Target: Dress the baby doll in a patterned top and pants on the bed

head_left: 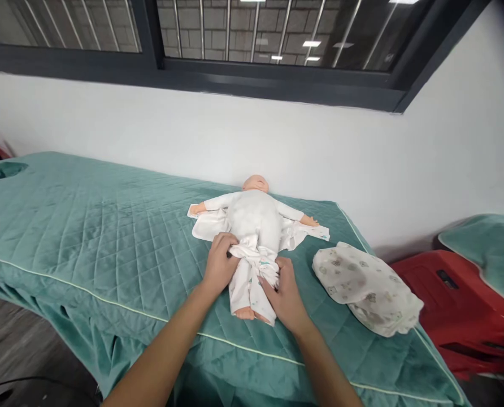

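Note:
A baby doll (254, 212) with a white cloth body lies on its back on the green quilted bed cover, head toward the wall. Patterned white baby trousers (243, 280) cover its legs, bunched near the hips, and its feet show at the cuffs. My left hand (222, 260) grips the waistband on the left, fingers curled into the cloth. On the right side, my right hand (283, 291) pinches the trouser fabric between thumb and fingers. An opened white baby top (292, 234) is spread beneath the doll's torso and arms.
A folded cloth with small animal prints (368, 285) lies to the right on the bed (108, 226). Beyond the bed's right edge stand red plastic stools (451, 305). A white wall (150, 124) and a barred window (269, 34) rise behind.

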Demonstrator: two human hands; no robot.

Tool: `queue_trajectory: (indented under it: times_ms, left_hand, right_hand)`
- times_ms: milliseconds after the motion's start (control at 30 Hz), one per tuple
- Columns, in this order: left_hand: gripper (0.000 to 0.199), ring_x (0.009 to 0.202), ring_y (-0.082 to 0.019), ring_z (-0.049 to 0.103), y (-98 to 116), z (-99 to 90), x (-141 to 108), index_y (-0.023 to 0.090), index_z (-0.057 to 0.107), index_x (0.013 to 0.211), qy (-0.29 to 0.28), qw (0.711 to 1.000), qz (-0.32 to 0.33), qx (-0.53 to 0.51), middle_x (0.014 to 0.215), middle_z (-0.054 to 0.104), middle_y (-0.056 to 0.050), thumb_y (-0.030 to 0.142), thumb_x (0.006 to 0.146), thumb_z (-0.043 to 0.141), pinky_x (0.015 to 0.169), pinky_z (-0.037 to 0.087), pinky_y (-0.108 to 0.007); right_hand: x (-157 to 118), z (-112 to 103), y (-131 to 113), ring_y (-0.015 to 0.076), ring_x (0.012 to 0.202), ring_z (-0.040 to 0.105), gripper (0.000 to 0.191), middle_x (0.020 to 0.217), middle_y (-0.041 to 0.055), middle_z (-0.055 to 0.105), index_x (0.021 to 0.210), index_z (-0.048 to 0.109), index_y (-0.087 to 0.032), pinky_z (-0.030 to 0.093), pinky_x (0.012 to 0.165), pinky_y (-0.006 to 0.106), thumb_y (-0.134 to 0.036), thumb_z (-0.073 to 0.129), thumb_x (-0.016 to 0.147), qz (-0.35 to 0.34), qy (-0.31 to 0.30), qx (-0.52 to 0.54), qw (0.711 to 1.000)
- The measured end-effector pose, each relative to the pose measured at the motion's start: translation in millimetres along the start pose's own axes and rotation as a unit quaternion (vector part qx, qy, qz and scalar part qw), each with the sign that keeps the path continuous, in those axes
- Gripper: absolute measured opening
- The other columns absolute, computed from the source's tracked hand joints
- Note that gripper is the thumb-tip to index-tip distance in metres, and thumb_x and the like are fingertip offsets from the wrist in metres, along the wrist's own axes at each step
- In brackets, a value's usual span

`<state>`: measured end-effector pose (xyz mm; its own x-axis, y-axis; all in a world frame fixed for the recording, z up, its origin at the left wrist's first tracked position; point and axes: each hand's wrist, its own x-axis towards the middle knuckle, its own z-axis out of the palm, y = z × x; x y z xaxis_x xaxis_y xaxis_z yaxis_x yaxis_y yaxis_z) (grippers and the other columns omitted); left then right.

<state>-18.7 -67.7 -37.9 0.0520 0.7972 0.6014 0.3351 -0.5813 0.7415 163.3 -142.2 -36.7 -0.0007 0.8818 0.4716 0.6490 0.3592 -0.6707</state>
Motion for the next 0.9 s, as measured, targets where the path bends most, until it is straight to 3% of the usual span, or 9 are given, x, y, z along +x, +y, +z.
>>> queue_trajectory:
  times_ms: [267, 467, 600, 800, 900]
  left_hand:
    - [0.012, 0.090, -0.020, 0.053, -15.3, 9.7, 23.5, 0.021, 0.055, 0.088, -0.005, 0.999, -0.014, 0.040, 0.092, 0.058, -0.003, 0.012, 0.080, 0.057, 0.082, 0.044, -0.034]
    - [0.018, 0.100, -0.022, 0.054, -17.9, 8.5, 21.5, 0.021, 0.061, 0.093, 0.003, 0.999, -0.027, 0.044, 0.100, 0.057, -0.004, 0.011, 0.079, 0.059, 0.090, 0.044, -0.037]
    - [0.011, 0.108, -0.023, 0.052, -10.5, -1.1, 5.8, 0.021, 0.066, 0.089, -0.001, 0.999, -0.029, 0.039, 0.108, 0.056, -0.006, 0.015, 0.080, 0.061, 0.098, 0.043, -0.041]
    - [0.009, 0.115, -0.025, 0.051, 9.3, -24.4, -38.6, 0.020, 0.067, 0.082, -0.070, 0.996, -0.028, 0.056, 0.117, 0.056, -0.008, 0.019, 0.085, 0.058, 0.102, 0.042, -0.044]
    - [0.009, 0.119, -0.026, 0.050, 15.4, -31.4, -55.1, 0.020, 0.066, 0.089, -0.089, 0.993, -0.046, 0.059, 0.124, 0.054, -0.009, 0.027, 0.087, 0.060, 0.103, 0.042, -0.045]
  right_hand:
    - [-0.2, -0.6, -0.9, 0.0271, 0.122, 0.042, 0.051, 0.131, 0.0109, 0.046, 0.134, 0.038, -0.024, 0.038, 0.106, 0.047, -0.033, 0.060, 0.088, 0.002, -0.032, -0.020, 0.999]
    - [0.9, -0.2, -2.6, 0.0272, 0.124, 0.043, 0.054, 0.133, 0.0104, 0.048, 0.136, 0.039, -0.024, 0.037, 0.107, 0.047, -0.033, 0.061, 0.088, 0.023, -0.032, -0.027, 0.999]
    - [2.0, 0.9, -1.4, 0.0267, 0.124, 0.043, 0.051, 0.131, 0.0105, 0.048, 0.134, 0.041, -0.024, 0.037, 0.108, 0.047, -0.034, 0.062, 0.088, 0.026, -0.013, -0.012, 0.999]
    - [4.0, 4.2, 1.2, 0.0252, 0.114, 0.048, 0.045, 0.120, 0.0093, 0.049, 0.123, 0.045, -0.022, 0.041, 0.101, 0.045, -0.034, 0.066, 0.084, 0.027, 0.032, 0.012, 0.999]
    - [6.5, 5.3, 3.0, 0.0237, 0.106, 0.050, 0.039, 0.112, 0.0073, 0.051, 0.114, 0.048, -0.021, 0.043, 0.095, 0.041, -0.034, 0.068, 0.082, 0.033, 0.037, 0.008, 0.999]
